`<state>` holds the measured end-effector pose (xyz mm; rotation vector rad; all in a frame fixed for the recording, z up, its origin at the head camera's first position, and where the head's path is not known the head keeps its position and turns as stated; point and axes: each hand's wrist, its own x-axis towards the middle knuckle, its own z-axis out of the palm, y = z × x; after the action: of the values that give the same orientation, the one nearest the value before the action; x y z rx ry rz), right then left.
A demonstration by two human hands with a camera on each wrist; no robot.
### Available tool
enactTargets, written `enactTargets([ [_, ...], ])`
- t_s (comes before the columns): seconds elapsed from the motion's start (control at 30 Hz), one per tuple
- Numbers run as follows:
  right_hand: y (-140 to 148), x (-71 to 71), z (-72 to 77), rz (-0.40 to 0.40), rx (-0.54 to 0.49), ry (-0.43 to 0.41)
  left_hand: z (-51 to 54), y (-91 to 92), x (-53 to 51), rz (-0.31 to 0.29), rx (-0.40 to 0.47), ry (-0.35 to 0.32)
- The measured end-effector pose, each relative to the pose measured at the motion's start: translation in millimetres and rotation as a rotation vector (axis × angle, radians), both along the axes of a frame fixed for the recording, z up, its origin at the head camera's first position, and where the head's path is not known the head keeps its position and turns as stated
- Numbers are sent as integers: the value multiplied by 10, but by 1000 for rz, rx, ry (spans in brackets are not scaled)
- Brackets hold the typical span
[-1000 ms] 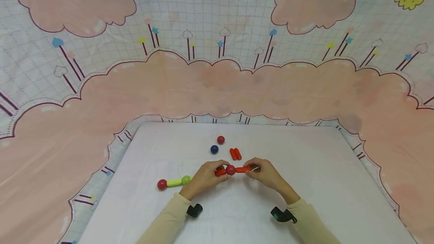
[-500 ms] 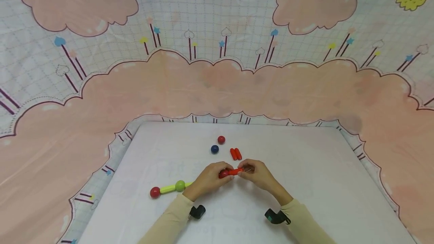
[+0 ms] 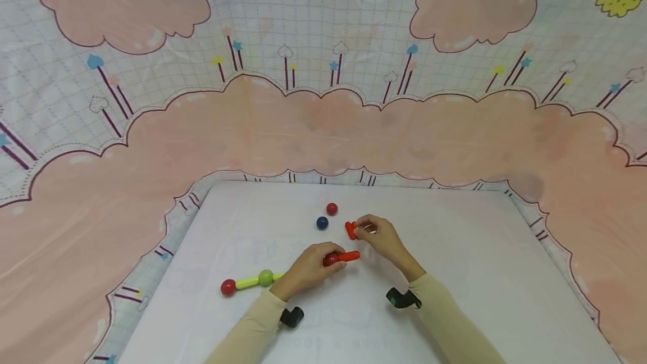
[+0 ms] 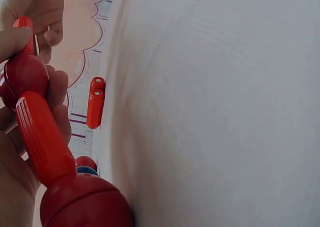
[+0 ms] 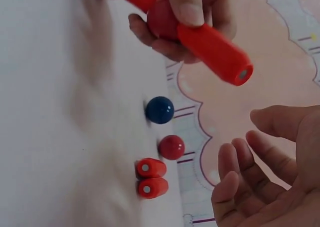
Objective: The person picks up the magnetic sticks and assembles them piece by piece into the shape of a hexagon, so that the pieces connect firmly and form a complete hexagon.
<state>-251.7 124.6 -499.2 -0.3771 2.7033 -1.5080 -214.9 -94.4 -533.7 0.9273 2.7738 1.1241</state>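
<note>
My left hand [image 3: 307,265] pinches a chain of red magnetic balls and rods. One red rod [image 5: 212,52] of it points out past the fingers, with its silver end bare. A red ball [image 5: 162,19] sits between thumb and fingers, and a further rod and a larger-looking red ball [image 4: 87,202] follow in the left wrist view. My right hand [image 3: 385,239] is over two loose red rods [image 3: 350,231] that lie side by side. In the right wrist view its fingers [image 5: 257,172] are apart and loosely bent, holding nothing.
Behind the hands, a blue ball [image 3: 322,223] and a red ball [image 3: 332,209] lie on the white table [image 3: 480,251]. To the left lies a chain with a red ball [image 3: 228,287], lime rods and a green ball [image 3: 265,277], partly behind the left forearm.
My right hand has let go of the held chain's red rod and moved up and away to the loose rods. The left hand has drawn slightly left with its chain.
</note>
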Motion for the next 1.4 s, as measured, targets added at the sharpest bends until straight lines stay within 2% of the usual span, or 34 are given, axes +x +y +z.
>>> enactTargets([
  [0.17,-103,-230,-22,-51,17,8,9,1,-15,0,4,7],
  [0.27,-154,-358,-40,-71,37,-15,7,2,-20,-2,13,0],
  [0.5,-268,-663,-131,-64,72,-60,-5,-3,-30,0,16,-1],
  [0.67,-369,-827,-209,-46,112,-125,1,-17,-18,11,17,-12],
  [0.83,-455,-912,-276,1,151,-158,-2,-17,5,20,17,-19],
  [0.93,-481,-945,-315,18,169,-138,-14,-13,20,18,19,-28],
  [1.1,-498,-979,-353,11,195,-129,-26,4,36,11,22,-34],
  [1.4,-581,-997,-349,2,216,-123,-36,-2,29,5,35,4],
])
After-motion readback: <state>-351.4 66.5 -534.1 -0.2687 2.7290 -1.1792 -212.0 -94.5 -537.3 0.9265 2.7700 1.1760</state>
